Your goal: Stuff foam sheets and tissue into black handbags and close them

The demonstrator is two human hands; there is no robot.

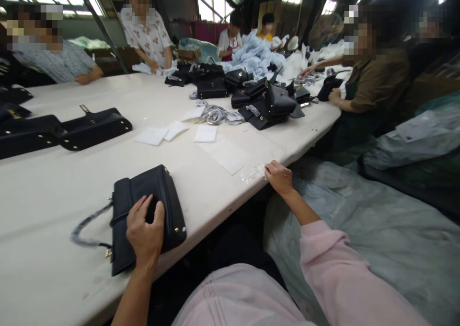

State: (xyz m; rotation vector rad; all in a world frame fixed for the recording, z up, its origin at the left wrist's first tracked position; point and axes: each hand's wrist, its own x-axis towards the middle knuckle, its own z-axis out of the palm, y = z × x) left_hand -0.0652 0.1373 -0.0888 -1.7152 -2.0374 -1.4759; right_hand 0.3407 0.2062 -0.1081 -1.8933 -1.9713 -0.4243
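A black handbag (143,211) lies on its side on the white table, its wrapped handle (84,230) pointing left. Resting on the bag's face is my left hand (146,227), fingers spread and not gripping. Small metal studs show along the bag's base. At the table's near edge my right hand (278,176) is closed, its fingertips beside a scatter of small clear plastic pieces (251,173). What those fingers pinch is too small to make out. A thin white sheet (228,156) lies just beyond the pieces.
White foam squares (205,133) and wrapped straps (215,114) lie mid-table. More black bags stand at the left (95,129) and in a pile at the back (278,99). Several people work around the table (201,187). Plastic-covered bundles (359,211) fill the right side.
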